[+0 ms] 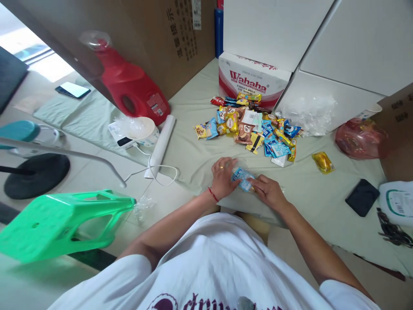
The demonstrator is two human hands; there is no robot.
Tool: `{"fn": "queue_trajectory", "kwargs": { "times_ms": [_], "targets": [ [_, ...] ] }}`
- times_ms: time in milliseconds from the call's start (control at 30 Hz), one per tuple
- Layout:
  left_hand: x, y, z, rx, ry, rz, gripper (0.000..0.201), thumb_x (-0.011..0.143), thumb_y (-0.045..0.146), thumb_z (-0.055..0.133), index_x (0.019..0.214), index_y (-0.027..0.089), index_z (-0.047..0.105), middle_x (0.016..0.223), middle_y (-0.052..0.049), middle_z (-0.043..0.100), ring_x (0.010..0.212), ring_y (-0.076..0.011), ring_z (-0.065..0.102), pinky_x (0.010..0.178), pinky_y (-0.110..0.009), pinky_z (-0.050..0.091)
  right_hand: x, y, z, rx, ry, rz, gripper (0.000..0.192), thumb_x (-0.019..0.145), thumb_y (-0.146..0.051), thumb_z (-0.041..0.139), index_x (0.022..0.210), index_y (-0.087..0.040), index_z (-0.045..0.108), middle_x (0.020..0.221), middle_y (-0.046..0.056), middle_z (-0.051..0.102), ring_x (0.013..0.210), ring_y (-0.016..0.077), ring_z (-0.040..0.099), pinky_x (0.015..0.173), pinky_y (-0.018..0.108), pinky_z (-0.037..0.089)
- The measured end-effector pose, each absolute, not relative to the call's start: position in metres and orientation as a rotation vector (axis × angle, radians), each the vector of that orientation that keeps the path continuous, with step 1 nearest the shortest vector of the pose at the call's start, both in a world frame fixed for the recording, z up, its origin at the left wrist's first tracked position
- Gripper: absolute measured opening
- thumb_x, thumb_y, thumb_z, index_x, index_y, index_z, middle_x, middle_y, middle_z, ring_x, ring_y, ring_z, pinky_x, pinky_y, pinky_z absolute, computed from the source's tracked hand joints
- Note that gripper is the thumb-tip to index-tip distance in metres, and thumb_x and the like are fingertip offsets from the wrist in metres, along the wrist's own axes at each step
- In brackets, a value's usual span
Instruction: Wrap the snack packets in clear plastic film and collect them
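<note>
My left hand (222, 176) and my right hand (269, 191) meet over the pale green cloth (193, 150), both gripping a small clear bag with blue snack packets (242, 178) inside. My left wrist wears a red string and a finger has a ring. A heap of several wrapped snacks (251, 129) lies just beyond my hands. One yellow packet (322, 162) lies apart at the right.
A red-and-white Wahaha carton (251, 79) and white boxes (338, 51) stand behind the heap, with crumpled clear plastic (309, 114). A red bag (359, 138), black pouch (362, 197), red jug (132, 86), white roll (160, 146) and green stool (64, 221) surround the cloth.
</note>
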State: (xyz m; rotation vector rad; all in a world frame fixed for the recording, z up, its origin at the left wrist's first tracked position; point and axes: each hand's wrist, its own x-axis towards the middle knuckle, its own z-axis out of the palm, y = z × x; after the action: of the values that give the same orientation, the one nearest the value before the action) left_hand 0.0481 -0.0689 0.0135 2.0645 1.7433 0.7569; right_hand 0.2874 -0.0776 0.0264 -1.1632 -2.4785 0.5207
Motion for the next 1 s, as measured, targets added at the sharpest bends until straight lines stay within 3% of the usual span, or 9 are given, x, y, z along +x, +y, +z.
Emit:
{"fn": "queue_trajectory", "kwargs": {
  "times_ms": [67,133,233,300,433,533,667,833,1000],
  "targets": [
    [0.048,-0.063,0.010,1.978,1.809,0.746,0.096,0.072,0.042,0.084,0.155,0.016,0.042,0.154,-0.021,0.046,0.142,-0.0383,0.038,0.114,-0.052,0.029,0.287,-0.078,0.026,-1.152,-2.496,0.522,0.041,0.109,-0.031,0.040,0.136,-0.025,0.070,0.084,0.005,0.059,0.073,0.0155,0.059,0.067,0.025,0.044],
    [0.044,-0.059,0.008,1.932,1.824,0.670,0.091,0.074,0.040,0.081,0.153,0.015,0.044,0.148,-0.021,0.052,0.137,-0.0379,0.043,0.112,-0.053,0.032,0.289,-0.077,0.026,-1.158,-2.492,0.528,0.041,0.109,-0.029,0.040,0.137,-0.025,0.069,0.086,0.005,0.060,0.074,0.0159,0.060,0.068,0.025,0.045],
    [0.037,-0.057,0.010,1.967,1.809,0.531,0.039,0.084,0.034,0.071,0.121,0.022,0.069,0.117,-0.014,0.068,0.123,-0.0360,0.052,0.102,-0.052,0.038,0.291,-0.076,0.024,-1.172,-2.454,0.541,0.041,0.108,-0.028,0.039,0.137,-0.026,0.069,0.087,0.006,0.060,0.077,0.0169,0.061,0.069,0.025,0.047],
    [0.038,-0.060,0.014,1.999,1.769,0.502,0.014,0.090,0.031,0.064,0.094,0.022,0.072,0.102,-0.012,0.069,0.114,-0.0335,0.055,0.097,-0.049,0.040,0.291,-0.075,0.022,-1.176,-2.423,0.547,0.040,0.108,-0.027,0.040,0.136,-0.026,0.069,0.087,0.005,0.059,0.077,0.0173,0.060,0.070,0.026,0.047],
    [0.054,-0.073,0.023,2.005,1.628,0.582,0.023,0.102,0.030,0.046,0.094,0.021,0.066,0.102,-0.010,0.067,0.094,-0.0233,0.061,0.082,-0.035,0.045,0.291,-0.075,0.026,-1.215,-2.393,0.521,0.039,0.106,-0.025,0.042,0.133,-0.026,0.071,0.086,0.005,0.058,0.076,0.0174,0.057,0.069,0.027,0.047],
    [0.069,-0.079,0.025,1.956,1.633,0.551,0.022,0.105,0.032,0.042,0.098,0.023,0.062,0.098,-0.008,0.068,0.089,-0.0217,0.063,0.075,-0.031,0.043,0.291,-0.076,0.033,-1.235,-2.339,0.416,0.037,0.105,-0.024,0.044,0.128,-0.025,0.073,0.091,0.007,0.058,0.083,0.0197,0.055,0.073,0.030,0.046],
    [0.084,-0.073,0.022,1.663,1.701,0.624,0.004,0.095,0.025,0.056,0.091,0.023,0.056,0.075,-0.002,0.060,0.075,-0.0209,0.060,0.070,-0.030,0.039,0.289,-0.080,0.039,-1.117,-2.364,0.357,0.037,0.103,-0.020,0.047,0.129,-0.027,0.073,0.092,0.008,0.057,0.088,0.0221,0.050,0.077,0.033,0.044],
    [0.080,-0.056,0.017,0.833,1.402,0.917,0.017,0.070,0.019,0.062,0.077,0.024,0.048,0.058,0.006,0.042,0.053,-0.0126,0.043,0.056,-0.027,0.034,0.287,-0.089,0.033,-0.986,-2.643,0.372,0.047,0.100,-0.008,0.046,0.135,-0.029,0.069,0.091,0.008,0.058,0.083,0.0224,0.046,0.073,0.033,0.040],
    [0.051,-0.047,0.024,0.637,1.300,0.936,0.018,0.070,0.029,0.060,0.081,0.023,0.048,0.059,0.006,0.042,0.045,-0.0096,0.041,0.047,-0.025,0.033,0.284,-0.094,0.027,-1.072,-2.801,0.272,0.047,0.101,-0.008,0.048,0.137,-0.030,0.069,0.092,0.009,0.058,0.086,0.0237,0.045,0.074,0.034,0.036]
  ]
}}
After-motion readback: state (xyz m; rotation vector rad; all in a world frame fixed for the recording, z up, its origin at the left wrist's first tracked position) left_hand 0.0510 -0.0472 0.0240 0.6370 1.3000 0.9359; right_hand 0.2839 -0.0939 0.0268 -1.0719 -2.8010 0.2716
